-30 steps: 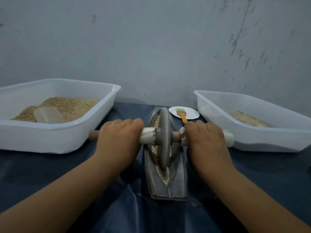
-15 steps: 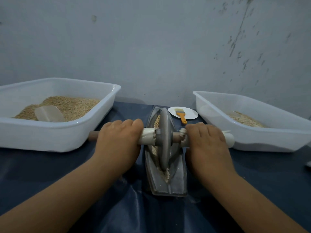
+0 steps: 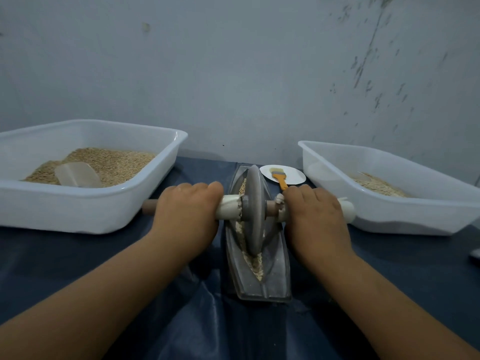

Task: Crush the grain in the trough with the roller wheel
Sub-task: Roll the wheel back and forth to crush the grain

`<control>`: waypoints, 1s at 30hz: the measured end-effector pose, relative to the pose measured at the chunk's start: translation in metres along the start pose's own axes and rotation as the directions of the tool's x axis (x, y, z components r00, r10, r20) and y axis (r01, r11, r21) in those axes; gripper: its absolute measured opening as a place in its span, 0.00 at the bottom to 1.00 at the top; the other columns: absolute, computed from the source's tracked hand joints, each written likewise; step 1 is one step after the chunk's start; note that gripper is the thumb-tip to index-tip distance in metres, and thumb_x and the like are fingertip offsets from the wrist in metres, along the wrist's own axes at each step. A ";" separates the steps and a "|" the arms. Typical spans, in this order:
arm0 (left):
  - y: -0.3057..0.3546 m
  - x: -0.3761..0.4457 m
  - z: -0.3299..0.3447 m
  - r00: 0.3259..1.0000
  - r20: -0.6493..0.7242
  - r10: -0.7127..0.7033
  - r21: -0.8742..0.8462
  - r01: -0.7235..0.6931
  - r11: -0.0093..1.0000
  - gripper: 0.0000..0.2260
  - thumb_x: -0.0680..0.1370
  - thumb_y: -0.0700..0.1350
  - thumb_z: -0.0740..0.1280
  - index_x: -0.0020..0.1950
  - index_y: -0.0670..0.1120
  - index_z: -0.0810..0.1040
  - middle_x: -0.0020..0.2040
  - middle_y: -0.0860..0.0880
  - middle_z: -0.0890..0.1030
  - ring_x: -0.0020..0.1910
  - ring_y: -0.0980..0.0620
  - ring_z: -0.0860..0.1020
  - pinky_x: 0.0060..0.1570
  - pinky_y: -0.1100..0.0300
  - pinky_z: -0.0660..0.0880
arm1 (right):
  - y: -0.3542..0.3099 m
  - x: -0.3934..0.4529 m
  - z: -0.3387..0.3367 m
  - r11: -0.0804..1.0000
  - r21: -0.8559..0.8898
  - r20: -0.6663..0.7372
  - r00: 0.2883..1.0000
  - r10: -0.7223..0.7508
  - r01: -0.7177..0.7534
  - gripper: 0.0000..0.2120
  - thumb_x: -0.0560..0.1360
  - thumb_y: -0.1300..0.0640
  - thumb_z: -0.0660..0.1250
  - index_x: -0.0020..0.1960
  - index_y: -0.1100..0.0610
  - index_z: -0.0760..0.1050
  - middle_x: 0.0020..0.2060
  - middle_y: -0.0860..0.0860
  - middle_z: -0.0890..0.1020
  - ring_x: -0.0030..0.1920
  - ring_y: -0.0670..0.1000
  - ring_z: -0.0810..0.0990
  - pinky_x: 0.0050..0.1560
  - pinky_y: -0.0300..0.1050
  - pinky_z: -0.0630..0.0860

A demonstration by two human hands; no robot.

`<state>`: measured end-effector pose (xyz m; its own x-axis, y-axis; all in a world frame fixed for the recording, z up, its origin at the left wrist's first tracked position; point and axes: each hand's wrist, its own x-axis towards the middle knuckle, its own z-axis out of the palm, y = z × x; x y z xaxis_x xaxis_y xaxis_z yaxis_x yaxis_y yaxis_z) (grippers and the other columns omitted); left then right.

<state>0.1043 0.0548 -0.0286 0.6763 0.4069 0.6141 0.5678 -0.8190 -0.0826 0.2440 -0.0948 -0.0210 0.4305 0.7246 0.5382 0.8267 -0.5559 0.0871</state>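
The person is in the middle of the crushing step. The roller wheel (image 3: 253,211) stands upright in the trough (image 3: 278,261), which lies in the middle of the bench (image 3: 78,261) and points from the near edge toward the far edge. The left hand (image 3: 185,216) has a closed grip around the axle handle (image 3: 228,207) on the left of the wheel, with the fingers curled over it. The right hand (image 3: 315,216) holds the other end of the handle in the same way, fingers wrapped over the top.

The grain (image 3: 255,263) lies along the bottom of the trough. Before the wheel, near the near end, it looks pale and broken; behind the wheel, toward the far end, I see some whole kernels.

I judge that the work is only partly done. The next move should be to roll the wheel toward the far end over the whole kernels, with both hands pressing down evenly so the wheel stays upright in the groove and does not push grain over the trough walls.
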 end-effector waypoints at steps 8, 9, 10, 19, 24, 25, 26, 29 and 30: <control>-0.003 -0.015 -0.005 0.964 -0.223 0.146 -0.011 -0.152 0.988 0.19 0.60 0.41 0.75 0.36 0.49 0.64 0.28 0.51 0.67 0.26 0.49 0.65 0.30 0.59 0.57 | 0.010 -0.036 0.004 0.997 0.061 -0.237 0.971 -0.037 0.053 0.22 0.60 0.68 0.71 0.52 0.55 0.74 0.42 0.51 0.75 0.41 0.55 0.72 0.45 0.52 0.72; -0.005 -0.013 -0.005 0.965 -0.211 0.154 -0.008 -0.159 0.987 0.18 0.61 0.41 0.75 0.36 0.49 0.65 0.28 0.51 0.68 0.26 0.49 0.66 0.30 0.59 0.57 | 0.011 -0.032 0.004 0.996 0.072 -0.234 0.972 -0.032 0.050 0.22 0.60 0.68 0.72 0.52 0.55 0.74 0.42 0.51 0.75 0.41 0.55 0.72 0.45 0.51 0.72; -0.005 -0.008 -0.004 0.973 -0.174 0.153 -0.008 -0.157 0.988 0.17 0.63 0.42 0.75 0.37 0.49 0.65 0.29 0.51 0.68 0.27 0.49 0.67 0.30 0.58 0.59 | 0.010 -0.025 0.004 0.997 0.080 -0.187 0.982 -0.006 0.022 0.21 0.62 0.68 0.72 0.52 0.54 0.74 0.42 0.51 0.76 0.42 0.55 0.72 0.45 0.50 0.71; -0.005 0.001 0.003 0.988 -0.109 0.113 -0.008 -0.115 0.993 0.16 0.67 0.44 0.73 0.38 0.51 0.64 0.30 0.54 0.66 0.29 0.50 0.68 0.30 0.60 0.55 | 0.006 -0.008 0.004 1.000 -0.018 -0.059 0.998 0.001 -0.002 0.15 0.67 0.65 0.65 0.51 0.52 0.70 0.45 0.50 0.75 0.44 0.54 0.72 0.48 0.49 0.69; -0.006 -0.001 0.003 0.962 -0.205 0.182 -0.013 -0.188 0.982 0.17 0.64 0.42 0.75 0.37 0.49 0.65 0.29 0.52 0.68 0.27 0.50 0.66 0.29 0.59 0.62 | 0.014 -0.014 0.011 0.999 0.030 -0.141 0.990 -0.024 0.028 0.16 0.64 0.67 0.68 0.47 0.52 0.71 0.40 0.50 0.74 0.39 0.53 0.70 0.41 0.49 0.67; -0.003 0.007 0.003 0.974 -0.155 0.168 -0.002 -0.170 0.985 0.16 0.67 0.43 0.73 0.38 0.50 0.64 0.31 0.52 0.67 0.29 0.50 0.67 0.31 0.57 0.64 | 0.013 -0.006 0.011 1.000 0.026 -0.054 0.999 0.000 0.001 0.15 0.67 0.66 0.67 0.48 0.51 0.69 0.42 0.49 0.74 0.41 0.52 0.70 0.42 0.47 0.64; -0.001 0.016 0.004 0.986 -0.088 0.144 0.015 -0.143 0.990 0.15 0.70 0.46 0.71 0.39 0.51 0.63 0.33 0.53 0.67 0.32 0.50 0.68 0.35 0.55 0.67 | 0.013 0.002 0.012 0.999 0.035 0.017 0.999 0.028 -0.029 0.13 0.71 0.65 0.65 0.48 0.50 0.66 0.44 0.49 0.74 0.42 0.52 0.69 0.43 0.47 0.62; 0.001 0.034 0.008 0.993 0.023 0.118 0.055 -0.120 0.991 0.14 0.75 0.52 0.67 0.43 0.53 0.60 0.38 0.55 0.67 0.38 0.52 0.68 0.41 0.56 0.67 | 0.014 0.017 0.017 0.997 0.024 0.085 0.994 0.073 -0.075 0.12 0.74 0.63 0.63 0.46 0.50 0.62 0.45 0.49 0.75 0.41 0.51 0.66 0.43 0.46 0.61; 0.001 0.034 0.008 0.993 0.026 0.117 0.045 -0.119 0.992 0.14 0.75 0.51 0.67 0.43 0.53 0.60 0.38 0.55 0.66 0.38 0.52 0.68 0.40 0.56 0.65 | 0.014 0.016 0.017 0.997 0.017 0.080 0.994 0.079 -0.080 0.12 0.74 0.62 0.63 0.46 0.49 0.61 0.44 0.49 0.74 0.41 0.51 0.66 0.43 0.46 0.61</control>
<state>0.1315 0.0710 -0.0142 0.7502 0.3182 0.5796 0.5042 -0.8424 -0.1902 0.2685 -0.0842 -0.0255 0.5216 0.7087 0.4749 0.7954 -0.6054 0.0298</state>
